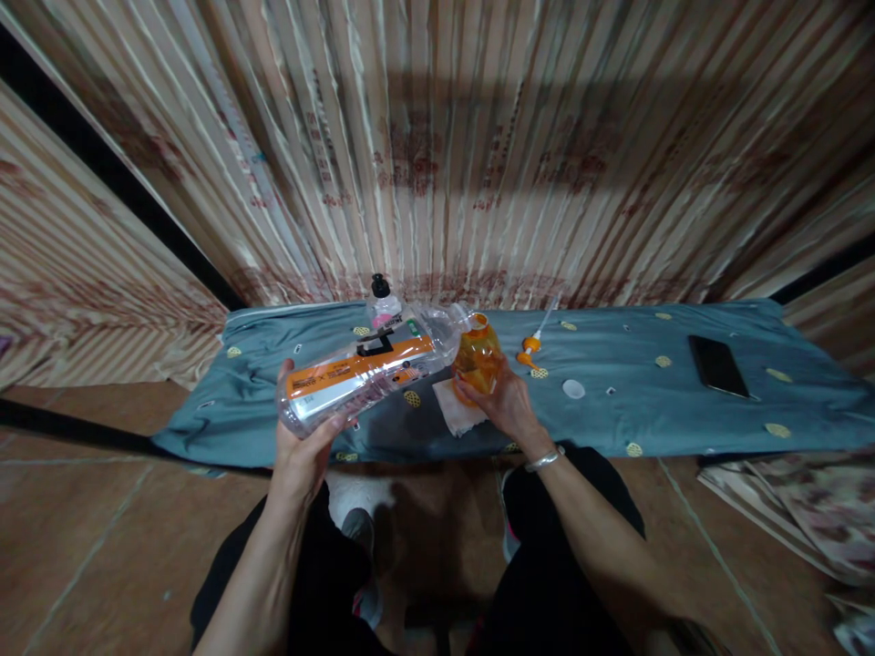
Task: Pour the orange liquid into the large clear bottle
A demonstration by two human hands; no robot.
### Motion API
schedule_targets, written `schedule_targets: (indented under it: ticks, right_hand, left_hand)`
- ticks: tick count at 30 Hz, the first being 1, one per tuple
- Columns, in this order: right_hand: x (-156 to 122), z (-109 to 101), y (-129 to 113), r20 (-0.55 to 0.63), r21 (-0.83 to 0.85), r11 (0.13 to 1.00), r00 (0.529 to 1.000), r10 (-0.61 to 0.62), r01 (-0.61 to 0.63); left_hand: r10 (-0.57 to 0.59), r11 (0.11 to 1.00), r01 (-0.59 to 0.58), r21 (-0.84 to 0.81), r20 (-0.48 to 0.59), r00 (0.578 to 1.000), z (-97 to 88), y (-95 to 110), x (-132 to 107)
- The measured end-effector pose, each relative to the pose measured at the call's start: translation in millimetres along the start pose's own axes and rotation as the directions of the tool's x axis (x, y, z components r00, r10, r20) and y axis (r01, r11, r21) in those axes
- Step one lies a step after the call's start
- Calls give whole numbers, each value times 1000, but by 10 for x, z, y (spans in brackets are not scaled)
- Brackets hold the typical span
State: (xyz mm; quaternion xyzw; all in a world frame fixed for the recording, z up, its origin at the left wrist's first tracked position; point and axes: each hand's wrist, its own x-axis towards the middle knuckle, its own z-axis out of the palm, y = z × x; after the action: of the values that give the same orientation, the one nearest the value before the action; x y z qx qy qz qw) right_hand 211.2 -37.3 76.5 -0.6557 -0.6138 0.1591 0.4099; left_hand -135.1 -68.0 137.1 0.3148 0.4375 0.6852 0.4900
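Observation:
My left hand (304,437) grips a large clear plastic bottle (369,369) with an orange and grey label, tipped on its side so its neck points right. The neck meets the open mouth of a small orange bottle (478,357), which my right hand (502,401) holds upright on the blue-grey cloth (615,410). A folded white tissue (458,410) lies under and beside the orange bottle. An orange pump head with a long white tube (537,342) lies on the cloth just right of my right hand.
A small clear bottle with a black cap and pink label (384,308) stands behind the big bottle. A white round cap (572,389) and a black phone (717,366) lie on the cloth to the right. Striped curtains hang behind. My knees are below.

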Motion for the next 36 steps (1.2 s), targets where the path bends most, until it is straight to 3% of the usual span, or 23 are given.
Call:
schedule_targets:
  ticks: [9,17,36]
  right_hand:
    - [1,9,-8,3,-27,999,999,39,-39]
    - [0,-1,-1,13,12,1000,1000,20,-21]
    - [-16,-7,-4,-3,1,999,999,45,-45]
  left_hand:
    - [44,999,-44,10,-14,999,82,16,-31]
    - [45,995,-49,81,49,998,149,47,-43]
    - [64,996,-67,54,58,996,112,-14,-37]
